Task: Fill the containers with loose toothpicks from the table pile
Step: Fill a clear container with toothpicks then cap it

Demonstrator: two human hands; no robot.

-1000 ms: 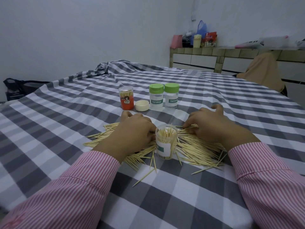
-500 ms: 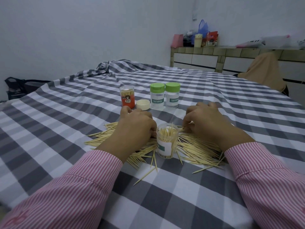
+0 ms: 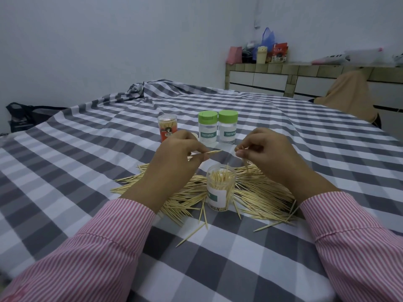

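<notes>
Just above the open jar (image 3: 220, 188), both fingers (image 3: 197, 149) pinch toothpicks (image 3: 212, 152).

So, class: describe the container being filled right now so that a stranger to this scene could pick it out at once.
On the checked tablecloth, find the toothpick pile between the two hands. The open clear container stands upright in its middle, packed with toothpicks. Unlike the two green-capped jars and the orange-labelled jar behind, it has no lid and sits nearest the person.

We see the left hand (image 3: 176, 158) hiding most of a cream lid (image 3: 194, 134); 2 striped sleeves (image 3: 91, 253) run off the bottom edge.
</notes>
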